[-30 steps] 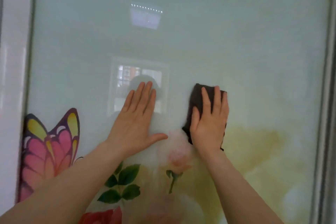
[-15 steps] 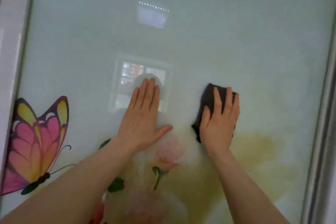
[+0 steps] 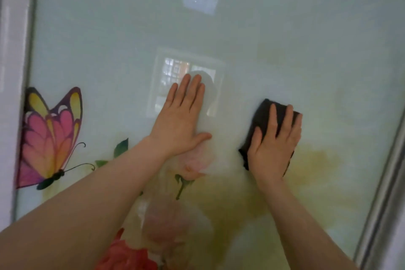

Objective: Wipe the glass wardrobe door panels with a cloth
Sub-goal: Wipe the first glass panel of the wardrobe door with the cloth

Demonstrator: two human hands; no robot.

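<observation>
both hands now sit lower-right on the glass panel (image 3: 285, 39). right hand (image 3: 274, 147) presses the dark cloth (image 3: 263, 116) flat — fingers straight. left hand (image 3: 182, 120) lies open, palm on glass.

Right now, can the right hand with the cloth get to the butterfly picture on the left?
Probably not directly: the left hand lies flat on the glass between the right hand, pressing the cloth, and the butterfly.
</observation>
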